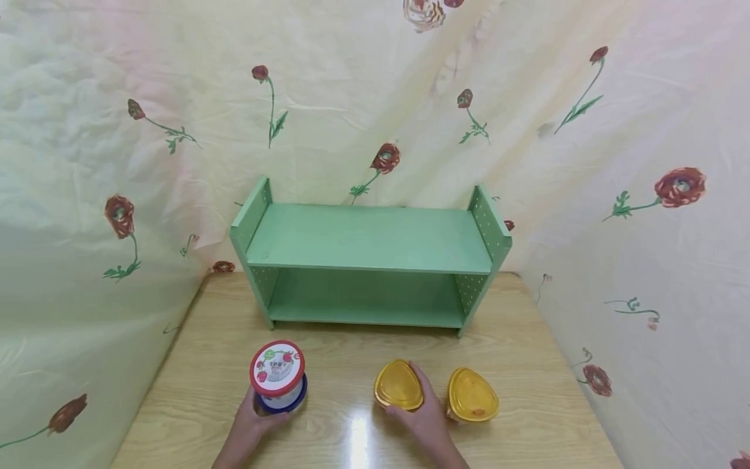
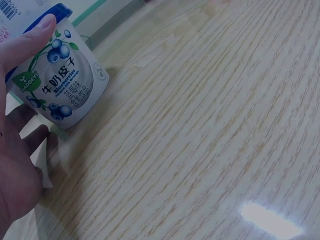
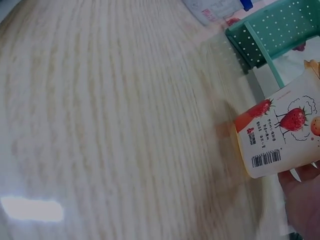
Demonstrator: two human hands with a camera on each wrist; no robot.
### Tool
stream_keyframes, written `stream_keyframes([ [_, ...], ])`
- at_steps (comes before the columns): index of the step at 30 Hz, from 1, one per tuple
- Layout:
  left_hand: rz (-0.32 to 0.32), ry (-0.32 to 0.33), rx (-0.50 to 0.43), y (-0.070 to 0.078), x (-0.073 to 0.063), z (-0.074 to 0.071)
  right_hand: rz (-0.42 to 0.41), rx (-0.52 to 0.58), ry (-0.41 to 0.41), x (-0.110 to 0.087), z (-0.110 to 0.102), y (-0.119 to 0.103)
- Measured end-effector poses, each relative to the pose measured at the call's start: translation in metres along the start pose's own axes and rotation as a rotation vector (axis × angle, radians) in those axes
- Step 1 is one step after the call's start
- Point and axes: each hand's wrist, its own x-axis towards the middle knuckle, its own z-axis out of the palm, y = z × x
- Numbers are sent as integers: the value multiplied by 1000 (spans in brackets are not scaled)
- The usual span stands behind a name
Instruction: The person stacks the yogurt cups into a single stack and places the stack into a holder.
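Note:
My left hand (image 1: pixel 250 420) grips a white blueberry dairy cup (image 2: pixel 67 75) with a blue lid, its thumb on the lid's edge in the left wrist view. A second cup with a red-rimmed lid (image 1: pixel 277 368) stands stacked on that blue lid. On the right, my right hand (image 1: pixel 424 413) holds a tub with a rounded-triangular yellow lid (image 1: pixel 398 385), thumb and fingers on opposite sides. Strawberry pictures and a barcode show on this tub's side (image 3: pixel 280 125) in the right wrist view. Just right of that hand sits another yellow-lidded tub (image 1: pixel 472 395).
Behind the cups and tubs stands a green two-tier shelf (image 1: pixel 369 238) with raised perforated sides. It rests on a light wood-grain table (image 1: pixel 334 433). Flower-printed cloth (image 1: pixel 328 117) hangs at the back and on both sides.

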Motion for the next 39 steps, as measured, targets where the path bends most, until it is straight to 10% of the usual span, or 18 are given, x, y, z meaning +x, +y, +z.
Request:
stream_keyframes([
  [39,17,4,-16,-4,3,-3,-171,183,-126,38,62,-157],
])
